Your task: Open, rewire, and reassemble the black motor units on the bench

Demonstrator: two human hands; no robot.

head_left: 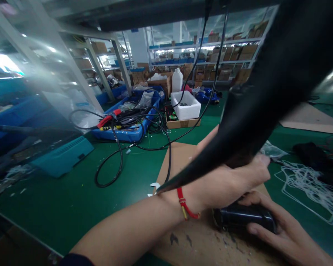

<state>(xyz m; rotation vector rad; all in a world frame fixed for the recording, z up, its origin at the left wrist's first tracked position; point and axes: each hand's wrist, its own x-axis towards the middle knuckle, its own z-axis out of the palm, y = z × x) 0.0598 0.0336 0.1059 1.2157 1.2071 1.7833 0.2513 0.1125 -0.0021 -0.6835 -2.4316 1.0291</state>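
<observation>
We list one tapered black plastic casing (238, 125), long axis running from upper right to a narrow tip pointing lower left, held above a cardboard sheet (177, 159). Left hand (230, 184): grip closed round it. Right hand (283, 232): grip closed on a black cylinder (244, 218) over the sheet. Open green surface (58, 199) lies left; white wire coil (308, 184) right.

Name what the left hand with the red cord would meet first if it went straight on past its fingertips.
Probably the crumpled clear plastic bag, just past the left hand, though depth is unclear.
</observation>
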